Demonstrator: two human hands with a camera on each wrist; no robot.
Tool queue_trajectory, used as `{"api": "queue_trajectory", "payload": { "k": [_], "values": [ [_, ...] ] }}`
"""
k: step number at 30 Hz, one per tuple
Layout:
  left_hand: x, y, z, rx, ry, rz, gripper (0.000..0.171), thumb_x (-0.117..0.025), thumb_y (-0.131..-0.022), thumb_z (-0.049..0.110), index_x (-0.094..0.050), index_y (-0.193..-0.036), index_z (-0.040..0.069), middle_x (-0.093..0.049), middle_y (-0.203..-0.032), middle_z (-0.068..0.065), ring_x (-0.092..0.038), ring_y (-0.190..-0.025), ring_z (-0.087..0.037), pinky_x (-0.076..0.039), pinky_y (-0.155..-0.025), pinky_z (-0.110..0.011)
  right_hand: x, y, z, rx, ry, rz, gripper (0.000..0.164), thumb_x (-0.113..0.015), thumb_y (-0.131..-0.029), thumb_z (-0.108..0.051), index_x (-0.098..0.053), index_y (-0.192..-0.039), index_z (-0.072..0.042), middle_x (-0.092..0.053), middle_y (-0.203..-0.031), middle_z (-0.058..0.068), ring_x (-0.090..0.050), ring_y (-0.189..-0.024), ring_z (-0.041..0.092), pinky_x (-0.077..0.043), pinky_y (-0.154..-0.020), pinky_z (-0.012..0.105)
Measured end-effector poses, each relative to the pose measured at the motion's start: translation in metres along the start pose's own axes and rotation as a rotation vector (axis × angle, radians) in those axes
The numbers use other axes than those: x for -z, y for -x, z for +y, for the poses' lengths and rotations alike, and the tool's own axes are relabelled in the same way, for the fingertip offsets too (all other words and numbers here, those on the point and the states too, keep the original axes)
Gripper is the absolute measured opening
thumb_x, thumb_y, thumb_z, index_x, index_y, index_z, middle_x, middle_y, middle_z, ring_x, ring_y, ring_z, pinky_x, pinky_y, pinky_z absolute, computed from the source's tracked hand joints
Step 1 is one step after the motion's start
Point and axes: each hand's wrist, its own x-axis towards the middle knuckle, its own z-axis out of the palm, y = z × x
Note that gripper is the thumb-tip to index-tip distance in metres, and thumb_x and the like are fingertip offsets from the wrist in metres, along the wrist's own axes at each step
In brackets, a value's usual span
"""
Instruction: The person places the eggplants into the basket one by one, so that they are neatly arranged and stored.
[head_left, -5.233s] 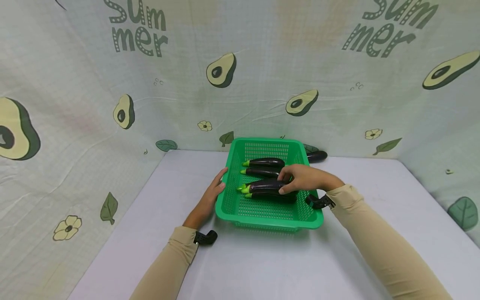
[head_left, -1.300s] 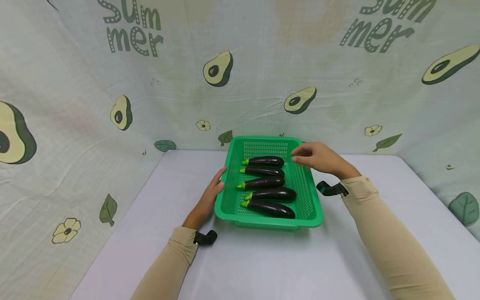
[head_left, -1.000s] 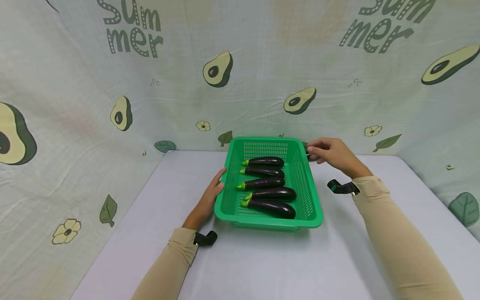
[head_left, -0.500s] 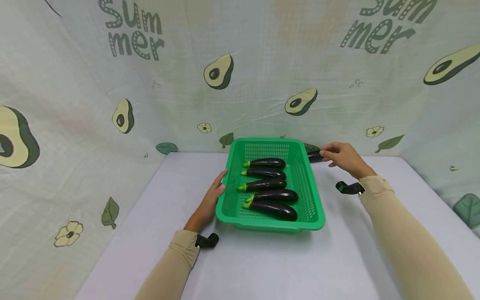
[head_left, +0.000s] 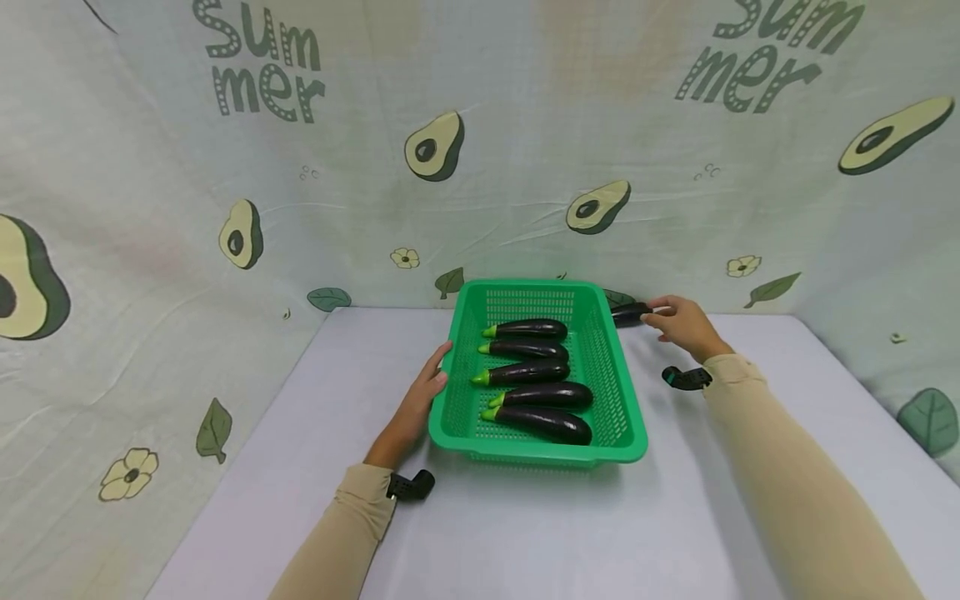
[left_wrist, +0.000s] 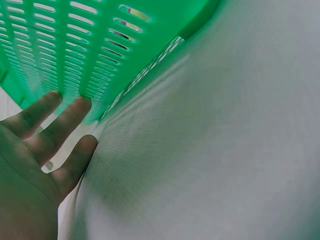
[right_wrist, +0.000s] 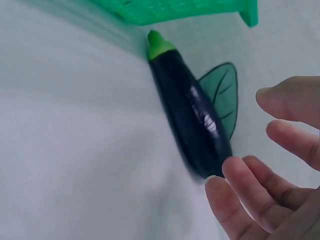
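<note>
Several dark purple eggplants (head_left: 528,372) with green stem ends lie in a row inside a green plastic basket (head_left: 626,400). My left hand (head_left: 412,411) rests against the basket's left side with extended fingers, and in the left wrist view its fingertips (left_wrist: 82,102) meet the slotted wall. Another eggplant (right_wrist: 187,110) lies outside, by the basket's back right corner, its stem end partly hidden in the head view. My right hand (head_left: 686,325) is at this eggplant's blunt end, with two fingertips (right_wrist: 234,167) at its tip and the other fingers spread loosely apart.
A white-covered table (head_left: 510,533) bears the basket and loose eggplant. A printed cloth (head_left: 517,208) with avocados and leaves hangs behind and along the sides. Each wrist wears a black strap (head_left: 411,486).
My right hand has left the basket and moved right to the loose eggplant outside. The eggplants inside, bunched earlier, now lie spread in a row. My left hand stays at the basket's side.
</note>
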Motion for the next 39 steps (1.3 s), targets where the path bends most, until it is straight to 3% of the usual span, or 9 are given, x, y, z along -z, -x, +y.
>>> {"api": "queue_trajectory", "payload": {
  "k": [7, 13, 16, 19, 21, 26, 32, 39],
  "values": [
    [0.002, -0.001, 0.003, 0.018, -0.008, -0.036, 0.056, -0.028, -0.11, 0.025, -0.011, -0.163, 0.017, -0.006, -0.167, -0.01, -0.006, -0.151, -0.029, -0.01, -0.117, -0.057, -0.004, -0.006, 0.013, -0.031, -0.003, 0.036, 0.069, -0.059, -0.102, -0.033, -0.031, -0.154, 0.002, -0.036, -0.145, 0.039, -0.052, -0.117, 0.053, -0.045, -0.096, 0.058],
    [0.002, 0.006, 0.035, 0.031, -0.008, -0.056, 0.058, -0.03, -0.108, 0.019, -0.011, -0.162, 0.007, -0.006, -0.166, -0.017, -0.007, -0.151, -0.034, -0.012, -0.116, -0.059, -0.01, -0.011, 0.021, -0.04, 0.005, 0.075, 0.07, -0.061, -0.101, -0.031, -0.031, -0.154, 0.003, -0.033, -0.146, 0.04, -0.054, -0.116, 0.051, -0.046, -0.096, 0.057],
    [0.001, 0.007, 0.04, 0.021, 0.0, -0.047, 0.058, -0.03, -0.108, 0.018, -0.012, -0.161, 0.006, -0.007, -0.166, -0.018, -0.008, -0.151, -0.035, -0.012, -0.116, -0.059, -0.011, -0.015, 0.026, -0.036, 0.027, 0.085, 0.07, -0.062, -0.1, -0.033, -0.033, -0.154, 0.002, -0.032, -0.149, 0.038, -0.047, -0.124, 0.052, -0.041, -0.1, 0.06],
    [0.0, 0.007, 0.036, 0.022, 0.02, -0.034, 0.058, -0.031, -0.108, 0.019, -0.013, -0.162, 0.009, -0.008, -0.166, -0.016, -0.008, -0.151, -0.034, -0.011, -0.116, -0.059, -0.012, -0.018, 0.032, -0.016, 0.058, 0.098, 0.07, -0.063, -0.099, -0.037, -0.037, -0.153, 0.0, -0.032, -0.151, 0.036, -0.036, -0.133, 0.053, -0.033, -0.106, 0.063],
    [0.0, 0.005, 0.024, 0.011, 0.015, -0.022, 0.057, -0.032, -0.108, 0.025, -0.015, -0.162, 0.014, -0.009, -0.166, -0.012, -0.009, -0.151, -0.031, -0.01, -0.116, -0.059, -0.013, -0.02, 0.036, -0.001, 0.076, 0.105, 0.071, -0.063, -0.098, -0.039, -0.039, -0.152, -0.001, -0.031, -0.152, 0.035, -0.029, -0.137, 0.053, -0.027, -0.108, 0.065],
    [0.001, 0.001, 0.002, 0.001, -0.003, -0.008, 0.056, -0.032, -0.108, 0.03, -0.017, -0.162, 0.021, -0.011, -0.166, -0.007, -0.011, -0.151, -0.029, -0.012, -0.116, -0.058, -0.015, -0.023, 0.043, 0.008, 0.09, 0.09, 0.077, -0.063, -0.097, -0.046, -0.035, -0.154, -0.001, -0.026, -0.155, 0.034, -0.026, -0.14, 0.054, -0.026, -0.108, 0.066],
    [0.004, 0.002, 0.001, 0.007, -0.006, 0.011, 0.056, -0.032, -0.109, 0.033, -0.019, -0.162, 0.025, -0.013, -0.166, -0.005, -0.012, -0.15, -0.027, -0.013, -0.116, -0.058, -0.019, -0.03, 0.045, 0.022, 0.088, 0.073, 0.076, -0.068, -0.096, -0.038, -0.035, -0.155, -0.004, -0.027, -0.157, 0.03, -0.032, -0.137, 0.053, -0.03, -0.107, 0.063],
    [0.001, 0.0, 0.001, 0.012, -0.03, -0.023, 0.055, -0.027, -0.11, 0.025, -0.013, -0.163, 0.017, -0.008, -0.167, -0.009, -0.007, -0.151, -0.029, -0.01, -0.117, -0.058, -0.016, -0.035, 0.048, 0.022, 0.108, 0.04, 0.081, -0.07, -0.095, -0.032, -0.026, -0.159, -0.008, -0.02, -0.158, 0.033, -0.024, -0.14, 0.055, -0.025, -0.107, 0.067]
  ]
}}
